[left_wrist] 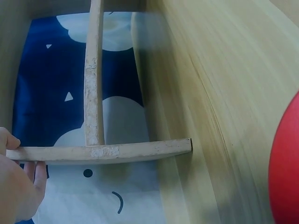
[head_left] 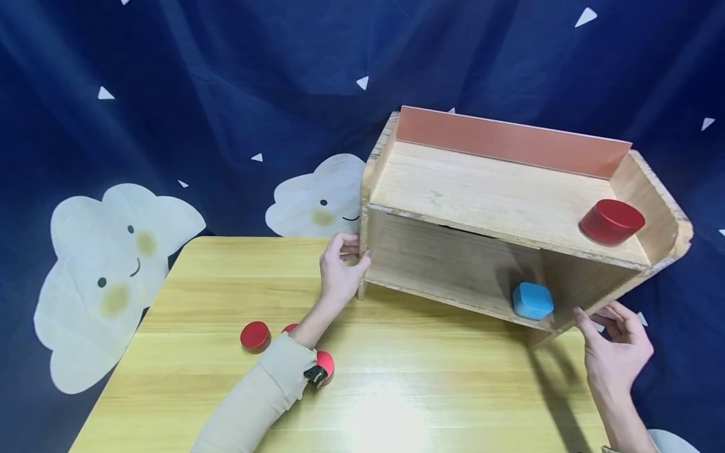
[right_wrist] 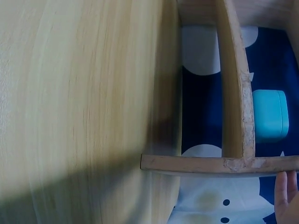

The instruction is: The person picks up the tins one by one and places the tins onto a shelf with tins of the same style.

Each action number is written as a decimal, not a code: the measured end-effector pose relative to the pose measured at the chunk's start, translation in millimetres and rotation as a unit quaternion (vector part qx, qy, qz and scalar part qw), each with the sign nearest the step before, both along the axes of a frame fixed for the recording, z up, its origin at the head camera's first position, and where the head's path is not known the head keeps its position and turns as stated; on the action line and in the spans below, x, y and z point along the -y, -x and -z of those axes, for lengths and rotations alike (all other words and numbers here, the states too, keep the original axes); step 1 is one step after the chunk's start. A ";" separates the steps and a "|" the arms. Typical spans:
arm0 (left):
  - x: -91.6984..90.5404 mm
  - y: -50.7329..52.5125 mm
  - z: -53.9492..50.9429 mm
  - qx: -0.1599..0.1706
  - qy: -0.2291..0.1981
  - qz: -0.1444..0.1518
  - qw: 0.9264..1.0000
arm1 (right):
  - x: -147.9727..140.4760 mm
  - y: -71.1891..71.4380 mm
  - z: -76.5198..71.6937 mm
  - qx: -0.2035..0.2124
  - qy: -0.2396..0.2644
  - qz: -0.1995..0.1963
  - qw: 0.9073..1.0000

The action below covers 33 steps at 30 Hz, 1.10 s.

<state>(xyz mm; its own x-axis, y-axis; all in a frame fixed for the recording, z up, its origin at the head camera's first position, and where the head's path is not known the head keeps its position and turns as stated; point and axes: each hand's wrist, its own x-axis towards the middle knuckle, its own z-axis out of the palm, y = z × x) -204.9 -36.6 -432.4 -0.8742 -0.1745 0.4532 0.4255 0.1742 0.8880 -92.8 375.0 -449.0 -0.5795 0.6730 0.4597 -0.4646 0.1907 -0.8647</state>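
Note:
A small two-tier wooden shelf (head_left: 453, 264) stands at an angle toward the right of the table. My left hand (head_left: 340, 267) grips its left side panel, the thumb on one face and the fingers on the other; the left wrist view shows this hand (left_wrist: 21, 186) too. At the opposite end, my right hand (head_left: 617, 349) holds the lower right side panel, with fingers (right_wrist: 285, 191) against the outer face in the right wrist view. A red round tin (head_left: 612, 223) sits on the top tier's right end. On the lower tier is a light blue rounded box (head_left: 532, 301).
Under and beside my left forearm, several red round tins (head_left: 255, 336) lie on the wooden table (head_left: 430, 377); the sleeve partly hides some. One red tin (left_wrist: 287, 163) looms close in the left wrist view. Behind hangs a dark blue curtain (head_left: 226, 82) with clouds.

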 end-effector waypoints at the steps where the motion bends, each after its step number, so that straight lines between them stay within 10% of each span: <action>1: -0.2 -0.2 -0.3 0.001 0.000 -0.001 1.000 | 0.0 -0.1 -0.1 0.005 -0.003 0.004 1.000; 24: -4.7 1.9 1.4 -0.004 -0.002 -0.005 1.000 | -2.9 -5.3 1.9 0.044 -0.043 0.035 0.997; 33: 0.6 2.3 3.2 -0.018 0.004 -0.005 1.000 | -3.8 -2.4 4.6 0.000 0.027 -0.019 0.999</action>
